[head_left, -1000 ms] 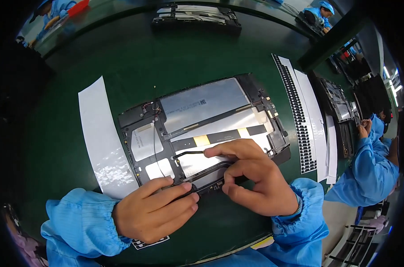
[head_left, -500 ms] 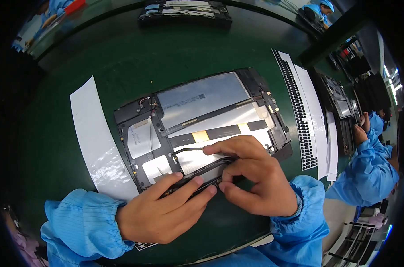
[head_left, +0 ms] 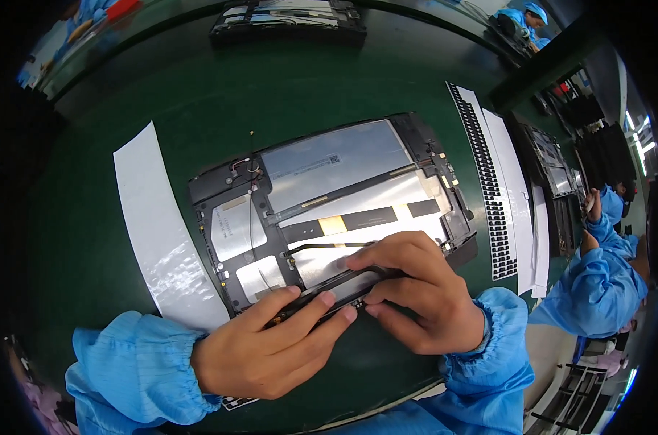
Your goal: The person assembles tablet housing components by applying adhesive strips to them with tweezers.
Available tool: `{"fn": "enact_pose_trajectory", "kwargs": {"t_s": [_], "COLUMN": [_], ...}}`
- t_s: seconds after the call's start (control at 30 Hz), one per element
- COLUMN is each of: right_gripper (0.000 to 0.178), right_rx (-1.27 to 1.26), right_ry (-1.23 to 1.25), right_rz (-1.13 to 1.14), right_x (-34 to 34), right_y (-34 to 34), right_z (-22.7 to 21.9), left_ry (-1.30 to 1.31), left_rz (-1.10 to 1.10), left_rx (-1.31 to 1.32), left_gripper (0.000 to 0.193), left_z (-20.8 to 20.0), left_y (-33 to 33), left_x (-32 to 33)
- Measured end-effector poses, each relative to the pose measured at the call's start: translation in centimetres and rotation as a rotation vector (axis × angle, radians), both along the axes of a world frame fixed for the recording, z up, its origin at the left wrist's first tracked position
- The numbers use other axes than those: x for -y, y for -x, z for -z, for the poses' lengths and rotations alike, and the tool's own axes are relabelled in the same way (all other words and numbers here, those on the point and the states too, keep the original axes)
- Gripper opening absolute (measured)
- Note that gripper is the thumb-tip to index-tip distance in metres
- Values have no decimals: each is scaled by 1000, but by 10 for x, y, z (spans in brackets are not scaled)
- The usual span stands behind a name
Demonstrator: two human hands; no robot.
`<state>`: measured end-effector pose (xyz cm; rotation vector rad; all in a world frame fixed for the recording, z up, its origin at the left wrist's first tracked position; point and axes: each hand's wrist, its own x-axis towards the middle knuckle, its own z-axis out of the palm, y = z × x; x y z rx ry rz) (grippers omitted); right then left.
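An opened tablet-like device (head_left: 372, 192) with a black frame lies tilted on the table. Inside are a grey rectangular panel (head_left: 336, 159), silver plates and a black strip with gold patches (head_left: 332, 225). My left hand (head_left: 264, 355) lies along its near edge, fingers stretched and tips on the black rim. At the near edge further right is my right hand (head_left: 430, 297): its index finger reaches over the silver plate, while thumb and another finger come together at the rim. What sits between them is too small to make out. A thin black cable (head_left: 322, 246) runs toward the index finger.
A white sheet (head_left: 155, 210) lies left of the device. To the right are a strip of black pieces (head_left: 481, 170) and more white sheets. Another device (head_left: 289, 22) stands at the far edge; stacked units (head_left: 550, 159) are at the right, near a co-worker's blue sleeve (head_left: 597, 279).
My right index finger has moved right and down from the thin cable's end, leaving more of the cable visible. The device appears shifted slightly right; my left hand has barely moved.
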<state>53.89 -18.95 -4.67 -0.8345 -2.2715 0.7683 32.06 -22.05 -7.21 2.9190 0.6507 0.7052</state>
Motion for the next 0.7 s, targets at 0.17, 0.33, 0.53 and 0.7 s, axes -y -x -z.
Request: {"fn": "enact_pose_trajectory", "kwargs": {"t_s": [0.17, 0.33, 0.53, 0.7], "right_gripper": [22, 23, 22, 13], "right_rx": [60, 119, 66, 186], "right_ry": [-226, -225, -12, -182], "right_rz": [-60, 85, 101, 93], "right_x": [0, 14, 74, 93], "right_y": [4, 5, 59, 102], "right_z": [1, -4, 3, 16], "left_ry": [-33, 231, 435, 390], "left_rz": [18, 60, -186, -215], "left_rx": [-19, 230, 187, 119], "left_gripper": [16, 36, 32, 33], "left_z": [1, -14, -7, -5], "left_y": [0, 29, 79, 75], "left_x": [0, -3, 32, 41]}}
